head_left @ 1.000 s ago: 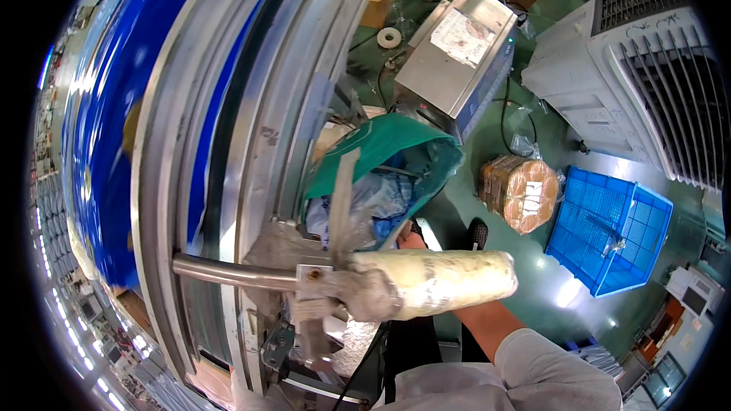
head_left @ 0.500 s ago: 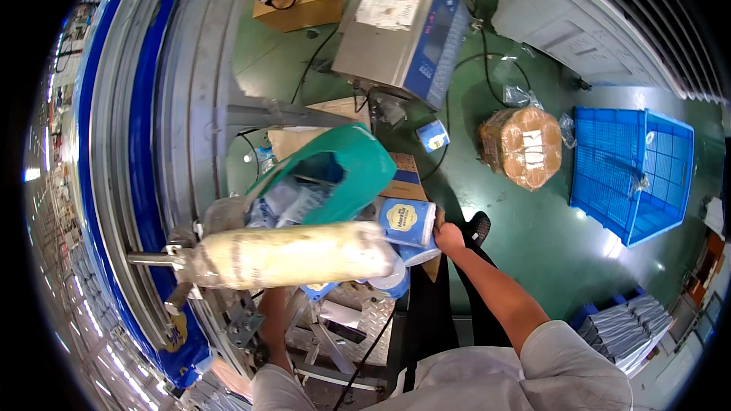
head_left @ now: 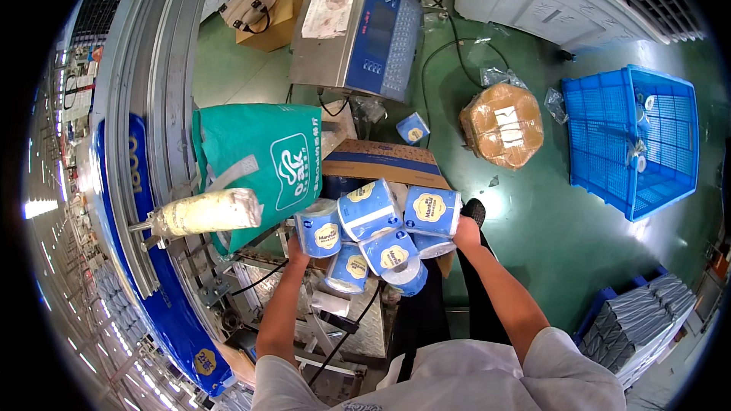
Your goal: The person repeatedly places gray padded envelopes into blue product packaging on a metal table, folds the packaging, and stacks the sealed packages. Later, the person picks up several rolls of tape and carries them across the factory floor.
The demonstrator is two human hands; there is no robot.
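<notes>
Cluster of blue-wrapped paper rolls: approx. six, pressed together, held centre frame between both hands, above near end of an open cardboard box w/ blue band.
Left hand: clasped against left side of cluster, fingers under leftmost roll.
Right hand: clasped against right side, palm on rightmost roll.
Green fabric bag: just left of cluster, touching or nearly so; cannot tell which. Little room on that side.
Wrapped pale roll on a metal spindle: left, near bag's lower edge, sticking out from conveyor frame.
Metal step/grating: under forearms, cables across it.
Steel-cased machine w/ blue keypad panel: far, centre, beyond box.
Single small blue pack: on floor betw. machine and box.
Brown wrapped bundle: right, far, well apart from hands.
Blue plastic crate: far right.
Green floor: open stretch right of right forearm, betw. box, bundle and crate; widest free room there.
Stack of grey sheets: near right edge.
</notes>
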